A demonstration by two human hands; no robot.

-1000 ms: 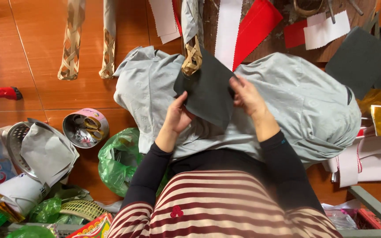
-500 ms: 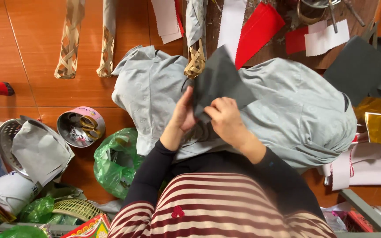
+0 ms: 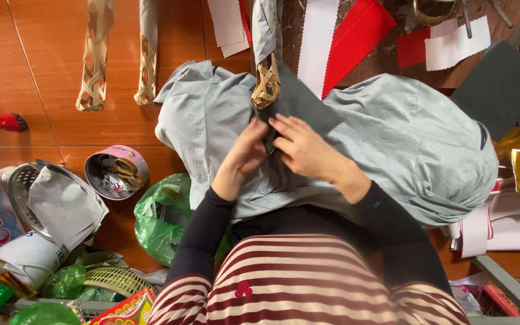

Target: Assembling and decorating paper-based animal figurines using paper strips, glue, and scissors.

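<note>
Hands' grip (image 3: 245, 153) (image 3: 302, 147) grasping dark paper sheet (image 3: 299, 102), round tin (image 3: 115, 171) holding scissors (image 3: 121, 171)

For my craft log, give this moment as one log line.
left hand: pinching dark grey sheet | right hand: pressing sheet | beneath: grey fabric | nearby: woven strip, scissors tin

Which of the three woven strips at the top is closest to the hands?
The rightmost woven strip, wrapped above in grey paper. Its braided end lies just above both hands, by the dark grey sheet; the other two strips lie far left.
</note>
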